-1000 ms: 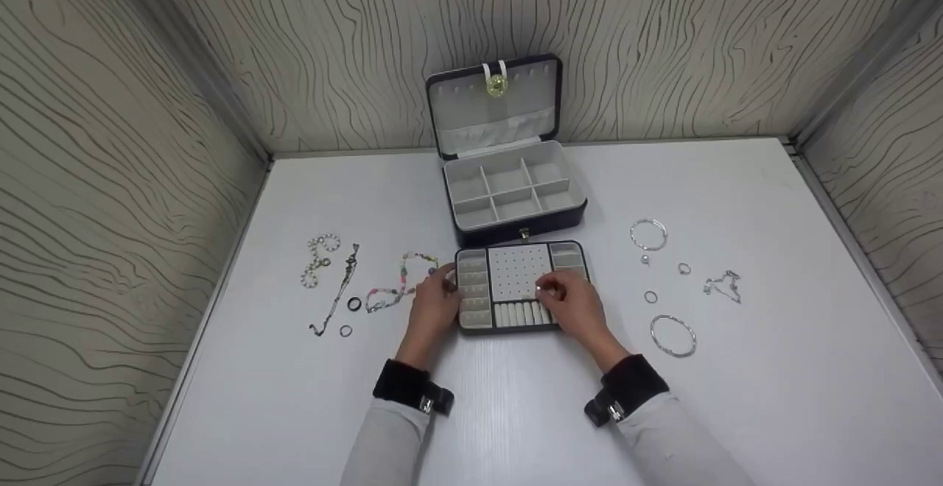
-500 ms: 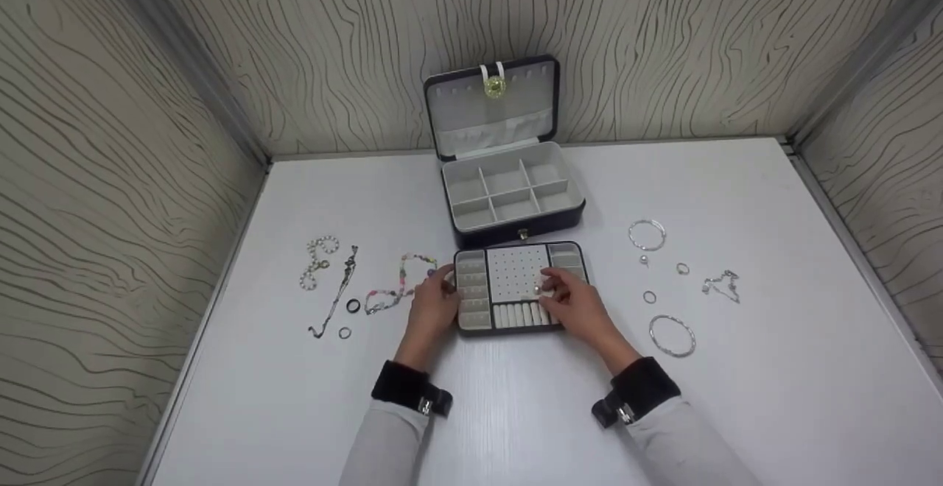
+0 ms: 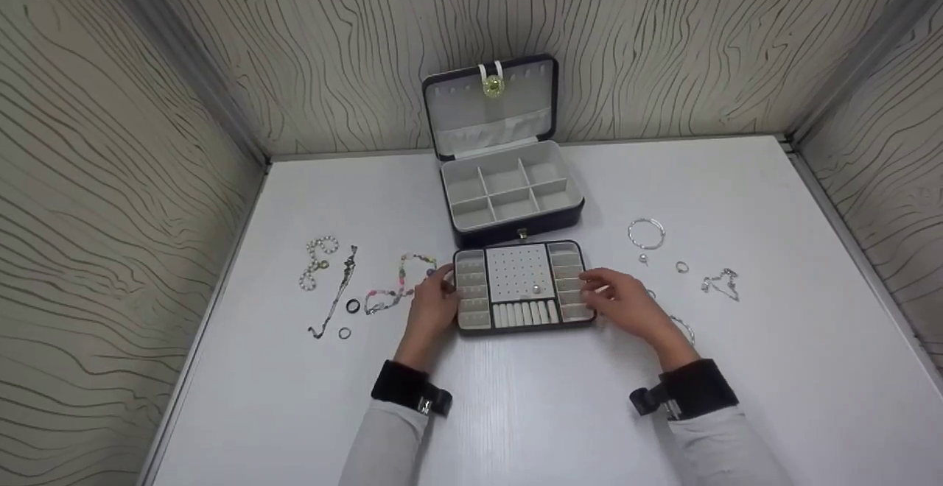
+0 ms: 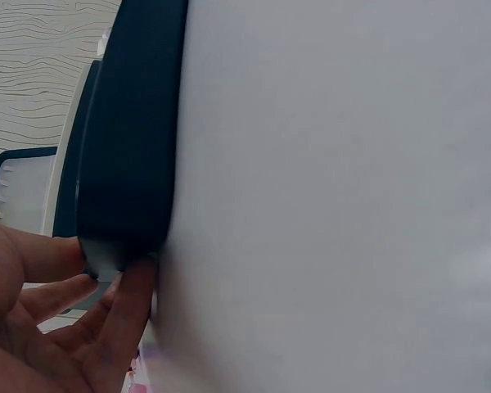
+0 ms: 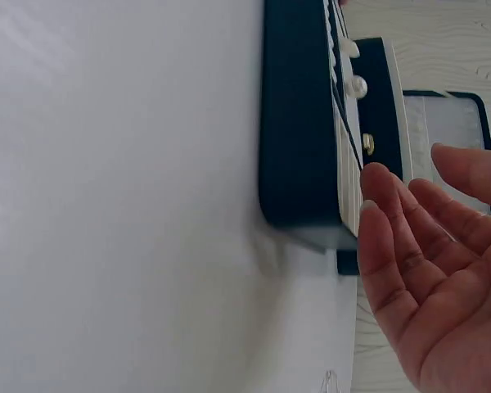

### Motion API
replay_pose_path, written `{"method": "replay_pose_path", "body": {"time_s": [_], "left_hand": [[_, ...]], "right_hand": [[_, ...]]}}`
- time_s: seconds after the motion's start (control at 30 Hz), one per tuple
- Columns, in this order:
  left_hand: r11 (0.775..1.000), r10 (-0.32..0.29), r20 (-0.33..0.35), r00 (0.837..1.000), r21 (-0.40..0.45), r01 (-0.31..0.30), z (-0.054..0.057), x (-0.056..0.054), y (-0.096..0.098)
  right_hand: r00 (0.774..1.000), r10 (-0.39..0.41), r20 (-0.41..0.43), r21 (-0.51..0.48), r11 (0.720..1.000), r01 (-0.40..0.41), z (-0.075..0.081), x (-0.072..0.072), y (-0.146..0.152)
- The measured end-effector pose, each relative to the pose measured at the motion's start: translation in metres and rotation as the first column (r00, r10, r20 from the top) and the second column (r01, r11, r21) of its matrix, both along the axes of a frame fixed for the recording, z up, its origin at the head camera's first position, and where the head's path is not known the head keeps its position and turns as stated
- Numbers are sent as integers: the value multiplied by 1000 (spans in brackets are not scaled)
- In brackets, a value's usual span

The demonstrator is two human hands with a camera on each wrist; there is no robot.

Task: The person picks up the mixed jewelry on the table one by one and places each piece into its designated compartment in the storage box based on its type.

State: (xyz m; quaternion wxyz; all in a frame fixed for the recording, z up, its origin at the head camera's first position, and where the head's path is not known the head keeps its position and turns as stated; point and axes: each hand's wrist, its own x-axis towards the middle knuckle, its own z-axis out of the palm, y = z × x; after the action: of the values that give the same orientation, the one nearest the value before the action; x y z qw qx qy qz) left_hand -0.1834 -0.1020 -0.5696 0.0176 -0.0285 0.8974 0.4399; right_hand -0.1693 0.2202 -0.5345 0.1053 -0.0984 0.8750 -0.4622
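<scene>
A dark jewelry tray (image 3: 469, 332) lies in front of me with a perforated earring panel (image 3: 516, 265), ring rolls (image 3: 524, 314) and side compartments. One pearl earring (image 3: 536, 289) stands on the panel's lower right, its round bead (image 5: 357, 87) showing in the right wrist view. My left hand (image 3: 433, 302) holds the tray's left end; in the left wrist view its fingers (image 4: 129, 315) bear on the dark side wall. Over the tray's right compartments hovers my right hand (image 3: 622, 300), fingers parted and holding nothing.
Behind the tray stands an open jewelry box (image 3: 516, 224) with divided sections. Left lie a pearl bracelet (image 3: 312, 259), a dark chain (image 3: 340, 294), a beaded bracelet (image 3: 402, 280) and rings. Right are a bangle (image 3: 647, 233), a loose pearl earring (image 3: 643, 258), a ring (image 3: 682, 267) and a silver chain (image 3: 722, 285).
My right hand has let go of the pearl earring, which stays on the panel, and has moved right to the tray's right side. The left hand keeps its place.
</scene>
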Motion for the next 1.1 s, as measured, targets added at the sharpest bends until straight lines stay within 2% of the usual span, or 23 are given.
{"method": "replay_pose_path", "body": {"time_s": [0.13,0.27,0.37,0.5,0.7,1.0,1.1], "left_hand": [[1000,-3,-7,1000,-4,3,0,0,0],[1000,9,6,1000,-8,-9,1,1,0],[1000,19,20,1000,-8,-19,1,1,0],[1000,23,27,999,-8,-22,1,1,0],[1000,14,17,1000,-9,-14,0,1,0],[1000,20,42,999,4,-20,0,1,0],[1000,18,39,999,1,-18,0,0,0]], "right_hand": [[996,-87,-11,50,995,87,5,-5,27],[983,-178,-35,128,975,181,5,-12,50],[978,-200,-64,205,956,209,3,-17,62],[987,-152,-60,305,938,163,-1,-24,70],[998,-57,10,373,927,49,-4,-32,70],[999,3,-45,487,873,19,-7,-40,67],[999,-11,-34,490,871,26,-7,-41,67]]}}
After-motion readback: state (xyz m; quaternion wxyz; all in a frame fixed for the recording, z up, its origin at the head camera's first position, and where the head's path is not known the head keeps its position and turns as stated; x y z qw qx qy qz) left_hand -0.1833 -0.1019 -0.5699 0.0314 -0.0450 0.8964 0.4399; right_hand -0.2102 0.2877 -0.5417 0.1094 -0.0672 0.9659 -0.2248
